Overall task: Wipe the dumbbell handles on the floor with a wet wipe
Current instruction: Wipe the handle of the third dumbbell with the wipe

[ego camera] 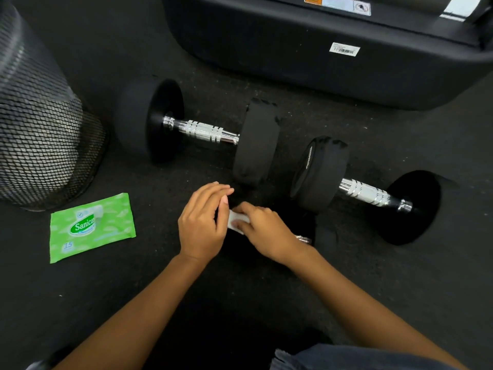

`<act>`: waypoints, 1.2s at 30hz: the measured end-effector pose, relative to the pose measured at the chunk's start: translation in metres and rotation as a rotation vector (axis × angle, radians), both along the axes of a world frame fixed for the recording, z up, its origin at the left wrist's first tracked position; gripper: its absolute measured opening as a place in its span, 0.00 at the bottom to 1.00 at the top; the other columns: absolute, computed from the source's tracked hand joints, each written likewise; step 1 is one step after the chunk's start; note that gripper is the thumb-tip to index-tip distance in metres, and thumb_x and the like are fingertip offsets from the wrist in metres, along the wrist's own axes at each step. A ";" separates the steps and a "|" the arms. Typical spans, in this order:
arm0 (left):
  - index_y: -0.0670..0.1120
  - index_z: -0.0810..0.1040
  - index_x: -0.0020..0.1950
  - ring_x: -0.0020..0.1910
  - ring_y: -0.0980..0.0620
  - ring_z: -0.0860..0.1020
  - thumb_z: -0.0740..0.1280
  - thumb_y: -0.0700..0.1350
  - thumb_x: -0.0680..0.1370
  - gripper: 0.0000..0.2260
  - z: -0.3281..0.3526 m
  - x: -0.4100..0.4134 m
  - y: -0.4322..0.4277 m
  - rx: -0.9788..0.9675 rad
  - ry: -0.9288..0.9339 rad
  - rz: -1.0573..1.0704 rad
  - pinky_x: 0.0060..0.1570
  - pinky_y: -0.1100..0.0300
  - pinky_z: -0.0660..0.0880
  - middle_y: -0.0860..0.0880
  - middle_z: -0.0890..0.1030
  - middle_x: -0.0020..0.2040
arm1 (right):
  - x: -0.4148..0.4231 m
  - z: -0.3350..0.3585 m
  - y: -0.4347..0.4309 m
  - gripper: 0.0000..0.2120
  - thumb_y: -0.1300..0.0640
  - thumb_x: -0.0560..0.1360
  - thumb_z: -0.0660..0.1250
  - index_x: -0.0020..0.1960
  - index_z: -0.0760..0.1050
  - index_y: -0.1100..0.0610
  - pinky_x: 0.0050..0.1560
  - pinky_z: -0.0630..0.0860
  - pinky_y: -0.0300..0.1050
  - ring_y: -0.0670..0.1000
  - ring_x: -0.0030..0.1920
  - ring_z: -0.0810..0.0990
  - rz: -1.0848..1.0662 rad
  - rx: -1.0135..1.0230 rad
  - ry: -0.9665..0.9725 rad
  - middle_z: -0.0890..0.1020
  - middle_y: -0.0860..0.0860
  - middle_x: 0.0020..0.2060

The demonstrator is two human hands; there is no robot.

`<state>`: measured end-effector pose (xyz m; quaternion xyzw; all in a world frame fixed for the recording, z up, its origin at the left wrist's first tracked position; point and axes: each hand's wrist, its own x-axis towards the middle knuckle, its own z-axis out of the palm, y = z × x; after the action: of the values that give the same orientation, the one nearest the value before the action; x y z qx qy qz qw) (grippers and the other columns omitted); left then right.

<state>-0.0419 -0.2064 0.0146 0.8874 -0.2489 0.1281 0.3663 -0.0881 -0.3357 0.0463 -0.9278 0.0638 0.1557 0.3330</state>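
Right hand (262,231) pinches the folded wet wipe (236,222) low over the floor (149,284) — likely pressed to a chrome handle (303,239) glimpsed by its wrist. Left hand (202,220) alongside, fingers nearly straight, gripping nothing visible, probably steadying. Two dumbbell handles (202,130) lie bare beyond — wipe pack (92,227) kept within left reach.

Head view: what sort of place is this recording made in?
Probably a gym or home workout space: one dumbbell and a second dumbbell lie on dark speckled flooring, and a large black machine base with warning stickers stands behind them.
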 end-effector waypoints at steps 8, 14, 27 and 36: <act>0.42 0.80 0.55 0.59 0.53 0.75 0.57 0.42 0.79 0.13 0.000 0.001 0.000 -0.006 0.005 -0.005 0.61 0.64 0.68 0.47 0.81 0.53 | -0.022 -0.006 -0.011 0.16 0.54 0.77 0.63 0.63 0.70 0.54 0.56 0.72 0.45 0.51 0.57 0.75 -0.047 -0.025 -0.127 0.78 0.53 0.57; 0.42 0.80 0.55 0.59 0.54 0.74 0.57 0.43 0.79 0.14 0.000 0.000 0.000 0.004 0.012 -0.007 0.62 0.66 0.67 0.48 0.81 0.53 | -0.001 -0.008 0.006 0.13 0.52 0.77 0.62 0.60 0.71 0.55 0.50 0.74 0.49 0.55 0.52 0.78 -0.065 0.013 -0.088 0.80 0.55 0.53; 0.42 0.81 0.54 0.59 0.53 0.75 0.57 0.43 0.79 0.14 0.001 0.000 0.000 -0.003 0.015 -0.008 0.61 0.65 0.68 0.48 0.81 0.53 | -0.005 -0.006 0.013 0.12 0.56 0.78 0.61 0.60 0.71 0.59 0.50 0.71 0.45 0.54 0.52 0.77 -0.031 -0.062 -0.156 0.79 0.57 0.52; 0.41 0.80 0.55 0.59 0.52 0.75 0.57 0.43 0.79 0.14 0.001 0.001 0.002 0.006 0.012 -0.027 0.62 0.65 0.66 0.47 0.81 0.53 | -0.035 -0.015 -0.004 0.24 0.64 0.59 0.78 0.54 0.77 0.59 0.58 0.75 0.45 0.51 0.49 0.82 0.155 -0.390 -0.389 0.83 0.53 0.49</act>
<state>-0.0408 -0.2049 0.0156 0.8858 -0.2589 0.1173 0.3669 -0.1235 -0.3397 0.0313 -0.9889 -0.0437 -0.0157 0.1412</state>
